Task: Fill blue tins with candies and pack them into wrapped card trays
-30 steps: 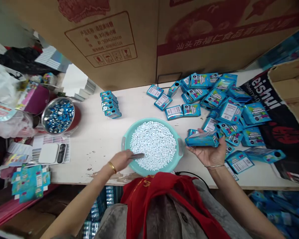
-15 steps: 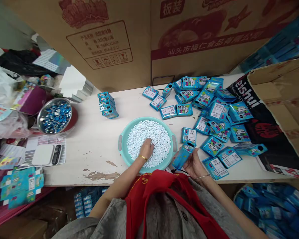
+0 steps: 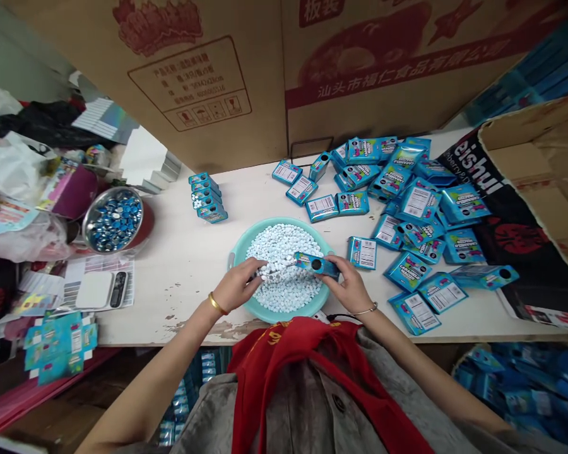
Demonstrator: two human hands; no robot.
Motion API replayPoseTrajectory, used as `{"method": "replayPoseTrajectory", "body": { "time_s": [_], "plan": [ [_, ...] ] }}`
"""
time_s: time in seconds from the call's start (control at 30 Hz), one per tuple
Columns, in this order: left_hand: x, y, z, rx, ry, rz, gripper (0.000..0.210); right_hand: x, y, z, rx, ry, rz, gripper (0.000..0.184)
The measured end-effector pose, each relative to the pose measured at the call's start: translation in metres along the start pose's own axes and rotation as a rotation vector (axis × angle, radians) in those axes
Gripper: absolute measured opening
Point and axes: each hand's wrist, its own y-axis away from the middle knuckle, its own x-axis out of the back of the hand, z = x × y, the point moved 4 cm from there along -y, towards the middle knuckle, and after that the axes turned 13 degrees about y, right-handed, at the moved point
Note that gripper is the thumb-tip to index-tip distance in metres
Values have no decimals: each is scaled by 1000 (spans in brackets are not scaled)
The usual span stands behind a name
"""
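From the head camera, your right hand [image 3: 348, 287] grips a small blue cardboard box [image 3: 316, 265], lying sideways over the round teal plastic basin [image 3: 236, 260] of white pellets [image 3: 288, 243]. Your left hand [image 3: 236, 289] pinches a slim metal scoop (partly blurred) [image 3: 271, 270] loaded with pellets at the box's end. More blue boxes [image 3: 407, 189] lie scattered right of the basin.

head cam | looks forward-down | close over table [image 3: 180, 265] | single view

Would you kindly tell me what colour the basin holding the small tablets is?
The basin is pale teal, clearest in the head view.
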Motion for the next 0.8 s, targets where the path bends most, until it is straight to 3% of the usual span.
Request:
{"method": "replayPoseTrajectory", "body": {
  "time_s": [0.1,0.23,0.43,0.57,0.67,0.73,0.8],
  "plan": [
    [8,-8,19,-15,-106,-123,26,-6,-6,-12,111,58,-21,31],
    [10,-23,42,74,-309,-244,24,-12,-8,-22,180,95,-31,31],
    [7,-41,82,220,-576,-315,28,-19,-5,-23,204,106,-36,32],
    [5,-43,101,216,-675,-344,19,-22,-5,-23,203,107,-32,33],
    [9,-38,92,166,-660,-294,17,-22,-6,-20,177,108,-33,33],
    [13,-32,66,186,-635,-215,16,-20,-6,-16,156,103,-24,33],
    [13,-24,23,268,-577,-143,17,-17,-6,-12,123,86,6,31]
  ]
}}
